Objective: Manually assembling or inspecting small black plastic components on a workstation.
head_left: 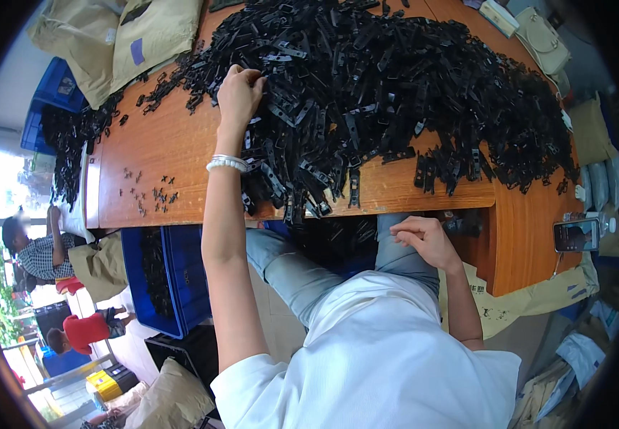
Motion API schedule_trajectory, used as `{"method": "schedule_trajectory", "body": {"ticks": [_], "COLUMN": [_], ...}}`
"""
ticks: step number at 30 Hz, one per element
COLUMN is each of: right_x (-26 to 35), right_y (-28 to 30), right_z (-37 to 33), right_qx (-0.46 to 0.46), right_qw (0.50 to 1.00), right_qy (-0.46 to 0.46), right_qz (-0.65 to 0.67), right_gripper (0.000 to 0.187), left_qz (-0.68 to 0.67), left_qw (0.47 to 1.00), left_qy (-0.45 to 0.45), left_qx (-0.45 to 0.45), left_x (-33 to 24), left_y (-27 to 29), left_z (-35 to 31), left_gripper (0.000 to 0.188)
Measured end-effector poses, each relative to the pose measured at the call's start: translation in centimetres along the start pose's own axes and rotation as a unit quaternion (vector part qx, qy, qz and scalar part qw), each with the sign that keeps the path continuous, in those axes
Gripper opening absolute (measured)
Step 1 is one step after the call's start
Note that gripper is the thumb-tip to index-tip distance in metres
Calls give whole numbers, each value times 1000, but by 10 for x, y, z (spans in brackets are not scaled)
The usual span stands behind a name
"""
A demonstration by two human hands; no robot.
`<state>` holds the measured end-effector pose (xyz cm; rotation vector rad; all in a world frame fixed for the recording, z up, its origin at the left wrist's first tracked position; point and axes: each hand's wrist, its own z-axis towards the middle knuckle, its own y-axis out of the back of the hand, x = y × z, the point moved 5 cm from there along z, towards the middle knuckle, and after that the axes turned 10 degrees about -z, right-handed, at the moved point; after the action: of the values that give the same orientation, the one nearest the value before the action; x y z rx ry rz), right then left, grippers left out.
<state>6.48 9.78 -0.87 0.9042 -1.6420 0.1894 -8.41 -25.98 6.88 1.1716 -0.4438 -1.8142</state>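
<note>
A large heap of flat, narrow black clip-like pieces covers much of the wooden table. My left hand reaches to the left part of this heap, its fingers bent and drawn together at the pieces. Anything between those fingertips is too small or hidden to make out. A pale bracelet circles the left wrist. Just off the table's front edge, above my lap, my right hand has its fingers curled in a pinch; what they hold, if anything, does not show.
Small dark cross-shaped parts lie scattered on the table's left. A blue crate of black pieces stands below that side. Full sacks rest at the far left. A phone stands at the right. Two other people appear farther left.
</note>
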Motion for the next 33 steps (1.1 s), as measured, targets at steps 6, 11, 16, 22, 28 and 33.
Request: {"method": "schedule_trajectory", "body": {"ticks": [6, 11, 16, 22, 28, 33], "right_x": [2, -19, -32, -52, -51, -52], "right_y": [19, 64, 119, 163, 169, 160], "right_z": [-3, -18, -38, -46, -43, -36], "right_qx": [-108, -374, -542, -594, -573, -596], "right_qw": [994, 927, 809, 699, 702, 698], "right_qy": [24, -15, -28, -104, -105, -81], "right_qz": [5, -25, -227, -384, -410, -388], "right_gripper": [13, 11, 9, 15, 16, 15], "left_qz": [116, -77, -382, -382, -438, -432], "left_qw": [993, 983, 920, 918, 878, 879], "left_qy": [-7, -62, 87, 94, 145, 165], "left_qx": [-11, -157, -36, 50, 130, 117], "left_x": [3, -7, -50, -117, -147, -143], "left_y": [5, 26, 14, -10, -27, -22], "left_z": [12, -7, -43, -84, -110, -121], "left_gripper": [18, 15, 24, 32, 27, 26]}}
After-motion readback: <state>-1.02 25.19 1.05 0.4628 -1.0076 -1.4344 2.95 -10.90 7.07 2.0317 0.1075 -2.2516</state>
